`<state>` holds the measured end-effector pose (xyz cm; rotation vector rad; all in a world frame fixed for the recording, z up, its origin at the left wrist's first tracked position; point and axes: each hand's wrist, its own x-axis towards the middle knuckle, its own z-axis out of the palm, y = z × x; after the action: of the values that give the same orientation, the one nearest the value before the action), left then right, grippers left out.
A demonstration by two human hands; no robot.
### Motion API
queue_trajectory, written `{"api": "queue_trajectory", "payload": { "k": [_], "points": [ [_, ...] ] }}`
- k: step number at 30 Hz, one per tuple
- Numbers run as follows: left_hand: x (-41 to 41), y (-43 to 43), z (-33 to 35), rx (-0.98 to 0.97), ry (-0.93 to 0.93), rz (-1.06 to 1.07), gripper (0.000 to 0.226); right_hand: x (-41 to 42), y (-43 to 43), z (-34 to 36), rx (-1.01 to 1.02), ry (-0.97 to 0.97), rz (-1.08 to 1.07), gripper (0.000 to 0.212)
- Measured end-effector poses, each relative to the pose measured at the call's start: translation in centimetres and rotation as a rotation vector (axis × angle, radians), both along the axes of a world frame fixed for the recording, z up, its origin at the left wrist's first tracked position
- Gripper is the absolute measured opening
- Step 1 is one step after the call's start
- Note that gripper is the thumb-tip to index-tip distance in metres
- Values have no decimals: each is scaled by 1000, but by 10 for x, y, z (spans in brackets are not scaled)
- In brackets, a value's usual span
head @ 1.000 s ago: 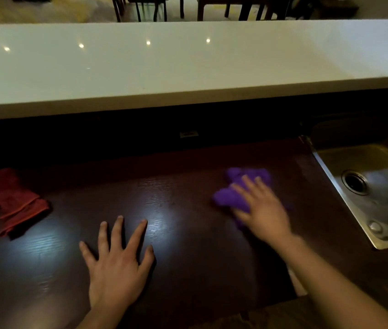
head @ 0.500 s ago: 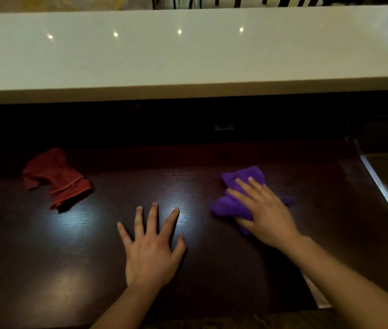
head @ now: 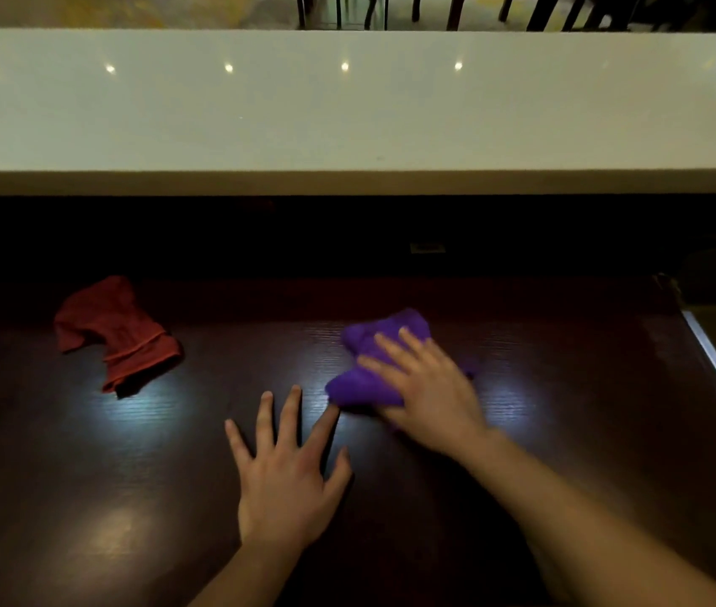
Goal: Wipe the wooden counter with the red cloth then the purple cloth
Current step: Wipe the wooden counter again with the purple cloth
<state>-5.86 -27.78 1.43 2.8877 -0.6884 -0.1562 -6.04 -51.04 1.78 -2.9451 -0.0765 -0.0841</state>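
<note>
Closest to the near edge of the wooden counter (head: 84,497), about midway along it, the person's left hand (head: 286,488) lies flat on the dark wood, palm down, fingers straight and spread, holding nothing. Its forefinger tip reaches right up beside the near left corner of the purple cloth (head: 362,383); whether the two actually touch, I cannot tell.

A little farther in and to the right, the right hand (head: 430,400) presses down on that purple cloth with straight fingers laid across the top of it, not curled round it. The cloth is bunched, sitting in the middle of the counter slightly toward the right end, and it sticks out past the fingers on the far and left sides.

Well apart from it, toward the back left of the counter, the red cloth (head: 115,339) lies crumpled, with no hand on it. Bright patches of reflected light show on the wood near both cloths.

At the counter's right end, the steel rim of a sink (head: 715,370) runs along the edge. Behind the counter's back edge is a dark recess, and above that a long white ledge (head: 347,116) with small light spots. Beyond it stand dark chair legs (head: 456,10).
</note>
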Motion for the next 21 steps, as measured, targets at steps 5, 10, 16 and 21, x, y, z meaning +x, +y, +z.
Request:
{"api": "queue_trajectory", "payload": {
  "k": [5, 10, 16, 21],
  "points": [
    [-2, -1, 3, -11, -4, 9, 61, 85, -39, 19, 20, 130, -405, 63],
    [-2, -2, 5, -2, 8, 7, 57, 64, 48, 8, 7, 111, -182, 73],
    [-2, 0, 3, -6, 7, 6, 58, 44, 20, 9, -25, 84, -35, 62],
    [-2, 1, 3, -12, 1, 6, 59, -14, -124, 10, -39, 63, -538, 60]
  ]
}}
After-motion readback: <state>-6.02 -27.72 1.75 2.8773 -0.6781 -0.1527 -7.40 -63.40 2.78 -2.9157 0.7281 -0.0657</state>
